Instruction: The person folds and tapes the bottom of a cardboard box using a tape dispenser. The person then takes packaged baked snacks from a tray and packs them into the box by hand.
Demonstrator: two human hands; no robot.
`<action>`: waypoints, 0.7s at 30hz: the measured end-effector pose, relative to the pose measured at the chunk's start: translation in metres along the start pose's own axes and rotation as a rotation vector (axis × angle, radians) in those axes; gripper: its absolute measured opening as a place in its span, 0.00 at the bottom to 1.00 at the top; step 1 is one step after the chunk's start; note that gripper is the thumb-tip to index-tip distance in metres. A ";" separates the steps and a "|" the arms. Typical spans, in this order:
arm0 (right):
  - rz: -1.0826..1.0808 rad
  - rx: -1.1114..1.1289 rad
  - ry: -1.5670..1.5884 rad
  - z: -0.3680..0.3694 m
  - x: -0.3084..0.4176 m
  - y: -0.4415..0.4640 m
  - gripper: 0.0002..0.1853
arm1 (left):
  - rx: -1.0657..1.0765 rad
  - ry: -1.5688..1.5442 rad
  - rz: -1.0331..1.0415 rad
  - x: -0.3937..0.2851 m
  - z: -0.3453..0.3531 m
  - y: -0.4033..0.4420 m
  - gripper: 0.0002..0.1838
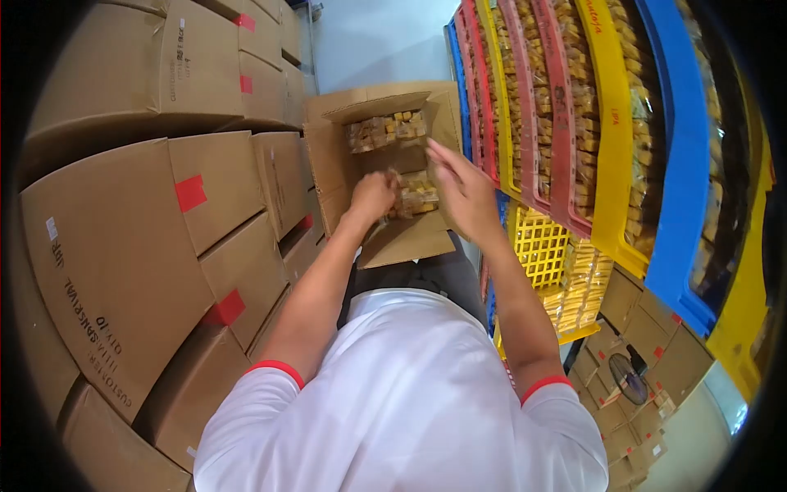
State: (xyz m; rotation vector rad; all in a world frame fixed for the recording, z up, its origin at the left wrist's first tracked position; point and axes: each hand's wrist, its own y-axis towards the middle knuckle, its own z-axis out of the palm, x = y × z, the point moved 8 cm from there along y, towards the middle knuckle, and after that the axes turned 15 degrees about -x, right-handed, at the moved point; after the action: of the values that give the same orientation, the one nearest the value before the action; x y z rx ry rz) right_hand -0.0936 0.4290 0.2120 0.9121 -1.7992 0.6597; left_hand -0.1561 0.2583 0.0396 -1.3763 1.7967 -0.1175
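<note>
An open cardboard box (332,156) stands in front of me with its flaps spread. Inside, several clear plastic packets of yellow-brown pieces (387,131) lie along the far side, and another packet (420,197) lies at the near side. My left hand (375,195) reaches into the box, its fingers closed at the left end of the near packet; the fingertips are partly hidden. At the box's right side, my right hand (465,187) has its fingers stretched out near the flap, with nothing visible in them.
Stacked closed cartons (115,271) with red labels line the left. Stacked yellow, red and blue plastic crates (611,123) full of similar packets rise on the right. A yellow crate (537,246) stands lower down. A fan (630,377) is near cartons at lower right.
</note>
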 end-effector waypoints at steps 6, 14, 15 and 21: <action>0.323 -0.382 -0.081 -0.114 -0.063 -0.111 0.09 | -0.053 -0.080 0.333 -0.049 -0.010 -0.059 0.15; 0.302 -0.365 -0.356 -0.113 -0.125 -0.238 0.10 | -0.041 -0.252 0.489 -0.106 -0.040 -0.082 0.08; 0.351 -0.326 -0.348 -0.112 -0.150 -0.260 0.12 | -0.026 -0.366 0.504 -0.123 -0.041 -0.092 0.07; 0.914 -0.319 -0.354 -0.146 -0.305 -0.448 0.19 | 0.089 -0.559 0.640 -0.219 0.001 -0.179 0.05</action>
State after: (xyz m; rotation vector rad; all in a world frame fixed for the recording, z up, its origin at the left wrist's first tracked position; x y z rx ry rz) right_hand 0.4236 0.3733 0.0003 -0.0701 -2.5526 0.7475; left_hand -0.0131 0.3701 0.2564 -0.6258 1.6279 0.4759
